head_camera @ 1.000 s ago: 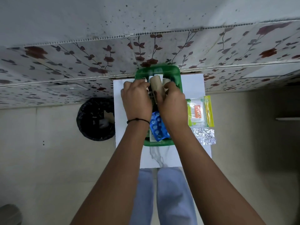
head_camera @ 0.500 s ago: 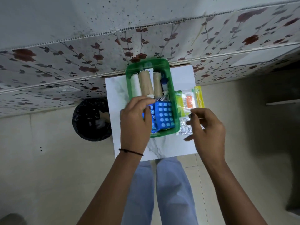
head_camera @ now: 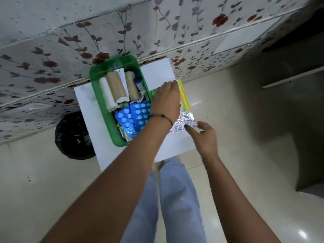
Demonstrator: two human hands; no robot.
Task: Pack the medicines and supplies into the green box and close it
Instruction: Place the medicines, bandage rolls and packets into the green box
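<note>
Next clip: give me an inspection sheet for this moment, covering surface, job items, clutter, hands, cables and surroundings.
Surface: small white table, against the floral wall.
Job's things: green box open, holding bandage rolls and blue pill strips; yellow-edged packet and foil strip lie outside it on the table.
Clutter: nothing seen.
Hands: left hand lies over the packet; right hand open beside the foil strip.
Cables: nothing seen.
Surroundings: black bin on the tiled floor.
</note>
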